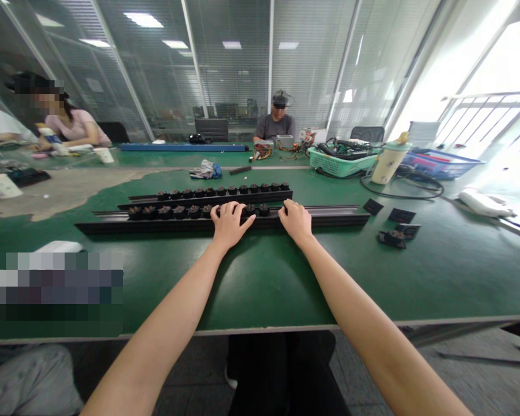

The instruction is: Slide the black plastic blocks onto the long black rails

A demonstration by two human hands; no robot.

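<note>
A long black rail [182, 226] lies across the green table, with a row of black round sockets [193, 212] set along its channel. My left hand [229, 222] rests over this row with its fingers spread, touching the sockets beneath it. To its right, my right hand [297, 218] is closed at the rail, its fingers curled down into the channel; what they hold is hidden. Between my hands a black socket [264, 210] shows in the channel. Behind lies a second black rail [212, 200], also bearing a row of sockets.
Several black square plates [401, 215] lie right of the rail. Farther back are a green basket [342, 163] of cables, a lidded cup [390, 163], a blue bin [444, 164], gloves [206, 170] and a long blue bar [184, 148]. People sit across the table [268, 289] and at left.
</note>
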